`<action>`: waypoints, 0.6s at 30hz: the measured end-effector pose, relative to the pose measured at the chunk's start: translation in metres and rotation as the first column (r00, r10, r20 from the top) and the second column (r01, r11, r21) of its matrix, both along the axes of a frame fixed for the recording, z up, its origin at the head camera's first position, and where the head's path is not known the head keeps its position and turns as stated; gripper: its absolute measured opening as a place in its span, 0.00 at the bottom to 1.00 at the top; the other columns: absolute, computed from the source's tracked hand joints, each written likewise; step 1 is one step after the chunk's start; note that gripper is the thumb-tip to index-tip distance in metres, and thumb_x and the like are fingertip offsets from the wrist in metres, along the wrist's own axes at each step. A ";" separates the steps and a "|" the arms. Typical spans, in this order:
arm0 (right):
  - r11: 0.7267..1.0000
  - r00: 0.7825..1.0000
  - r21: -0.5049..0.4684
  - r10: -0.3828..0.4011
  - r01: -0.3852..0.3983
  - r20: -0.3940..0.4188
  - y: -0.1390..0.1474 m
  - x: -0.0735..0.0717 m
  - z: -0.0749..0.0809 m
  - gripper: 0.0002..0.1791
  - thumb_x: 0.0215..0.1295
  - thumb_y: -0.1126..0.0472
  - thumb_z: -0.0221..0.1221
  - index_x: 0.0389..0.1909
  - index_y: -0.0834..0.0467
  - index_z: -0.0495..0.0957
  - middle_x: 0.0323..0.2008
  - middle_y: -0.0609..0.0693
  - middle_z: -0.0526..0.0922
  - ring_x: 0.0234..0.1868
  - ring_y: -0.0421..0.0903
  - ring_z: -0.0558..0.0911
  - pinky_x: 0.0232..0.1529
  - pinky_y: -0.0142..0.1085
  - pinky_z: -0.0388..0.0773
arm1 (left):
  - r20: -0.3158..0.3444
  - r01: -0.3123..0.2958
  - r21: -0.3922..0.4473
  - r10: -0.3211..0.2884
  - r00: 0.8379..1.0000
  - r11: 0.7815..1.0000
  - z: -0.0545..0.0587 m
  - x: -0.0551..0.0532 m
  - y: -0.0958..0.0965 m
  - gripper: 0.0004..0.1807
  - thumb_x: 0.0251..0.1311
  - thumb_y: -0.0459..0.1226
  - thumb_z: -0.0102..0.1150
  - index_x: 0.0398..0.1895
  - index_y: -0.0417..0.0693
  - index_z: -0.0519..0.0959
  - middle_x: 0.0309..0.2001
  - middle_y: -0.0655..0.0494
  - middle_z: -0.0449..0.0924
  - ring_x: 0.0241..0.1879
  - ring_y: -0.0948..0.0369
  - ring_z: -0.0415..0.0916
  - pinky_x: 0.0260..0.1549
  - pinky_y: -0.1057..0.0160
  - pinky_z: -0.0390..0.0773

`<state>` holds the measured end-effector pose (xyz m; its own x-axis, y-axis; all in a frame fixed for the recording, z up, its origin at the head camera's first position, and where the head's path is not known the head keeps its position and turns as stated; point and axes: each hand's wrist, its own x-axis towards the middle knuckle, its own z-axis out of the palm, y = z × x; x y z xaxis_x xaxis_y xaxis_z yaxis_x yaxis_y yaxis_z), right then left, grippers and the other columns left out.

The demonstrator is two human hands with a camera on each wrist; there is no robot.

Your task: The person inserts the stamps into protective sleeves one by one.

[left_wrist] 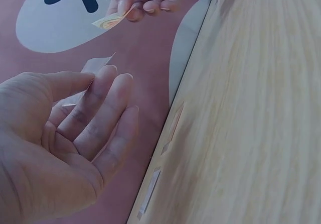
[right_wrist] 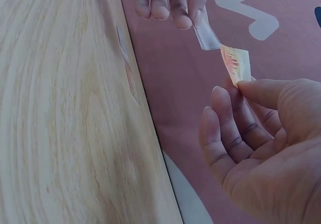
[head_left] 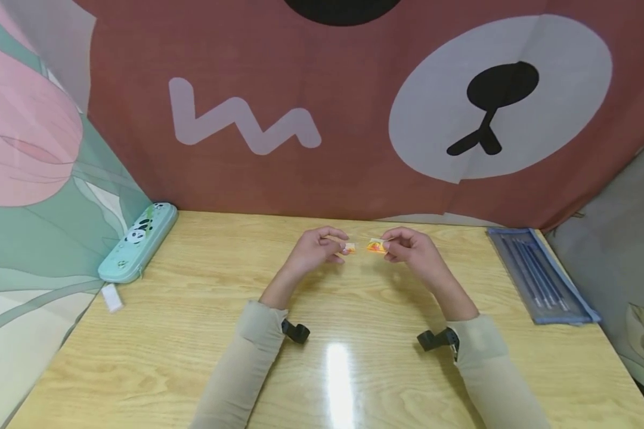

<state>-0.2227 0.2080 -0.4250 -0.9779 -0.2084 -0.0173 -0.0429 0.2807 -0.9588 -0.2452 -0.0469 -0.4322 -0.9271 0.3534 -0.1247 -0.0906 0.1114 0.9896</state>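
Note:
My left hand (head_left: 315, 251) pinches a small whitish piece (right_wrist: 206, 36) between thumb and forefinger. That piece looks thin and flat in both wrist views, with some orange on it in the head view. Facing it, my right hand (head_left: 414, 252) pinches a small yellow-orange piece with red print (head_left: 376, 245), like a bit of wrapper or a sticker; its exact kind is unclear. In the head view a narrow gap separates the two pieces. Both hands are raised over the far half of the wooden table (head_left: 322, 310), their other fingers loosely bent.
A mint-green pencil case with pandas (head_left: 138, 242) lies at the table's far left, with a small white block (head_left: 112, 298) beside it. A blue-edged mesh pouch holding several pencils (head_left: 536, 277) lies on the right. Behind the table hangs a reddish-brown cloth (head_left: 349, 179) with a cartoon face.

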 end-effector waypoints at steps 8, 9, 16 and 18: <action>1.000 1.000 -0.024 0.003 -0.003 0.014 0.001 0.001 0.000 0.13 0.74 0.65 0.57 0.54 0.67 0.76 0.35 0.47 0.81 0.35 0.40 0.84 0.45 0.42 0.87 | -0.009 0.001 -0.006 -0.002 1.000 1.000 0.000 0.003 0.004 0.14 0.70 0.34 0.60 0.55 0.40 0.83 0.50 0.37 0.86 0.42 0.42 0.87 0.48 0.47 0.86; 1.000 1.000 -0.025 0.005 -0.004 0.016 0.001 0.001 0.000 0.14 0.73 0.65 0.57 0.55 0.67 0.76 0.35 0.47 0.81 0.35 0.40 0.84 0.45 0.42 0.87 | -0.012 0.002 -0.016 -0.002 1.000 1.000 0.000 0.003 0.004 0.14 0.70 0.35 0.60 0.55 0.41 0.83 0.50 0.38 0.86 0.43 0.42 0.87 0.48 0.47 0.86; 0.999 0.999 -0.043 -0.011 0.012 0.034 -0.001 0.002 0.000 0.13 0.74 0.63 0.58 0.54 0.65 0.76 0.35 0.46 0.80 0.36 0.43 0.85 0.47 0.45 0.87 | -0.035 -0.020 -0.077 0.018 0.999 0.997 -0.001 0.003 0.005 0.12 0.69 0.40 0.63 0.51 0.46 0.85 0.47 0.47 0.88 0.47 0.44 0.86 0.49 0.48 0.86; 0.998 0.999 -0.058 -0.020 0.022 0.039 -0.001 0.002 0.000 0.13 0.74 0.63 0.58 0.54 0.66 0.76 0.35 0.45 0.81 0.36 0.43 0.85 0.48 0.45 0.87 | -0.031 -0.020 -0.056 0.018 0.999 0.998 -0.001 0.003 0.005 0.12 0.69 0.38 0.62 0.51 0.44 0.85 0.46 0.46 0.89 0.45 0.46 0.87 0.49 0.47 0.86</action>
<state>-0.2208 0.2067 -0.4250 -0.9809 -0.1899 -0.0432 -0.0005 0.2243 -0.9745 -0.2418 -0.0421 -0.4330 -0.9374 0.3286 -0.1153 -0.0630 0.1657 0.9842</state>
